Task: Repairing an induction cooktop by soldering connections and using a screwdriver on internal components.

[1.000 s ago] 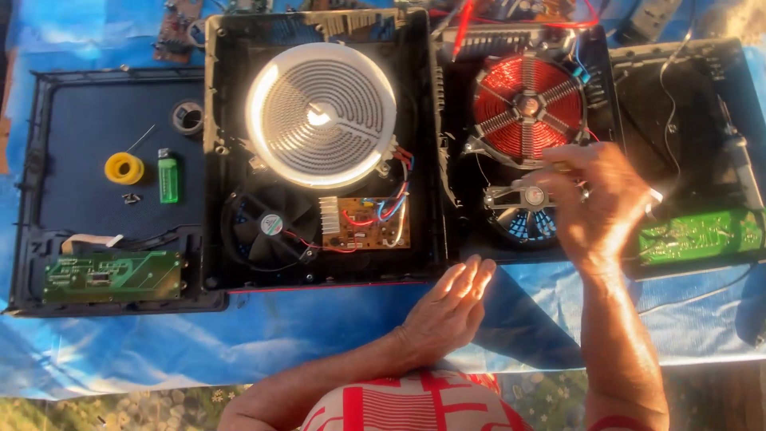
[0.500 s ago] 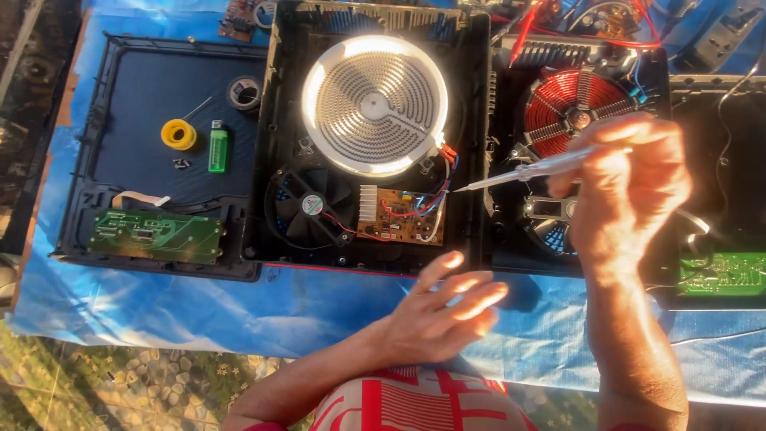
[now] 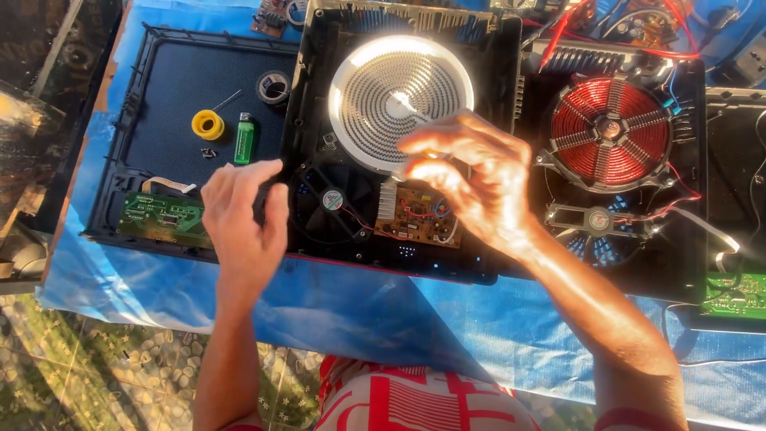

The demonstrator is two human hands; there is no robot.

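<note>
Hard, warm sunlight falls from the upper right. Glare washes out the round white spiral heating coil (image 3: 399, 100) and bleaches the knuckles of the right hand (image 3: 471, 187). Both forearms throw deep shadows across the blue plastic tarp (image 3: 359, 307). Focus is sharp at centre; straight edges bow near the corners.

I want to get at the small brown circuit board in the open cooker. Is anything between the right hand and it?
Nothing visible does. The right hand hovers just above the brown circuit board, fingers curled over its upper edge and the rim of the silvery spiral heating coil. The left hand rests at the black housing's left edge.
</note>
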